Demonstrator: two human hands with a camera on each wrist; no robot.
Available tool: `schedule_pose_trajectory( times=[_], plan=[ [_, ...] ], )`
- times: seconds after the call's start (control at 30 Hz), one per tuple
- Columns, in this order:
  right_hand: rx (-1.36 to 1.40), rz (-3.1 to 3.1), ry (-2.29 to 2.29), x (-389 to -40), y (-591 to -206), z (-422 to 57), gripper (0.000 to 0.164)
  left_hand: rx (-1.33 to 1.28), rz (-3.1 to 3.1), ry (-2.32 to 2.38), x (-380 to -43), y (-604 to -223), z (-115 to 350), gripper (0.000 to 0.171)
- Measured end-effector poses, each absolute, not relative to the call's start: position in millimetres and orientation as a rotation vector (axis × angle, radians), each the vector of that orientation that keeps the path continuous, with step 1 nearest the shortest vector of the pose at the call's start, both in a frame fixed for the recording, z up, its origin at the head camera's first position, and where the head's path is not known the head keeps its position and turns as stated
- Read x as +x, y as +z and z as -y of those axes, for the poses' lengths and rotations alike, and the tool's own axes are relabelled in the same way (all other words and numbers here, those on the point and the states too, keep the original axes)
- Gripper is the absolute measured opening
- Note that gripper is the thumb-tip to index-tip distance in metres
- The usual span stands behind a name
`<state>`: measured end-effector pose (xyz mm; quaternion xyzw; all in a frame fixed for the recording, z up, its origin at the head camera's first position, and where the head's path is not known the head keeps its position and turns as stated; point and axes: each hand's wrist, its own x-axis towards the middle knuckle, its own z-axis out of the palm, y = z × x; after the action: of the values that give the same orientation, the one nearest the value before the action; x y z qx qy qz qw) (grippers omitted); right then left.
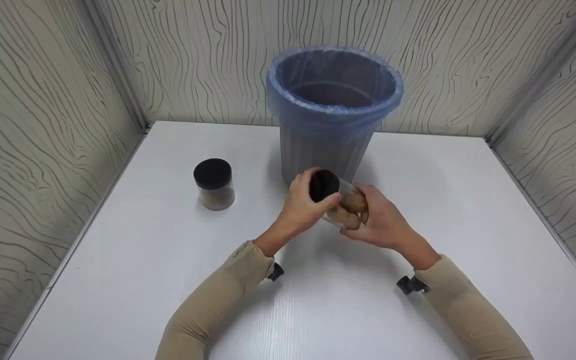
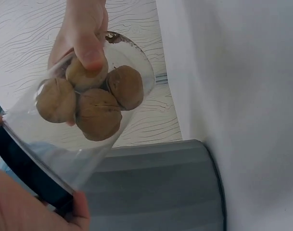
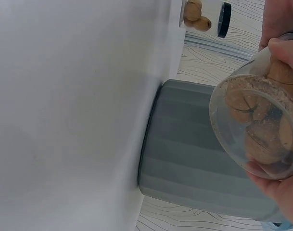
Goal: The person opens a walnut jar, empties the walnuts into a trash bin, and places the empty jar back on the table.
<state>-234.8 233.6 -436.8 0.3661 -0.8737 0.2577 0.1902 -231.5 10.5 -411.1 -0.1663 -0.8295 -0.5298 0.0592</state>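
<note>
Both hands hold a clear jar point(image 1: 349, 188) with a black lid point(image 1: 324, 186), tilted over the table in front of the bin. My left hand point(image 1: 300, 205) wraps around the lid, thumb on one side and fingers on the other. My right hand point(image 1: 382, 220) grips the clear body near its base. Several walnuts point(image 2: 99, 114) rest inside toward the base, and brown crumbs cling around the bottom rim in the right wrist view. In the left wrist view the lid sits at the jar's mouth.
A grey bin point(image 1: 318, 150) lined with a blue bag point(image 1: 335, 112) stands just behind the hands. To the left, a second jar point(image 1: 217, 198) with a black lid point(image 1: 213, 173) stands upright on the white table point(image 1: 168, 240). Wood-patterned panels point(image 1: 193, 60) enclose the table.
</note>
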Motion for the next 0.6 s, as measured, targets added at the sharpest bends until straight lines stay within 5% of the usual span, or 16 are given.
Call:
schedule_pose_trajectory(
  times=[0.3, 0.6],
  plan=[
    [1.025, 2.519, 0.832, -233.2, -434.8, -238.0, 0.092, -0.542, 2.595, -1.633, -226.6, -406.5, -7.2, 0.097],
    [1.068, 2.686, 1.324, -227.4, -425.1, -244.4, 0.087, -1.139, 2.406, -1.712, -234.2, -409.2, 14.3, 0.103]
  ],
)
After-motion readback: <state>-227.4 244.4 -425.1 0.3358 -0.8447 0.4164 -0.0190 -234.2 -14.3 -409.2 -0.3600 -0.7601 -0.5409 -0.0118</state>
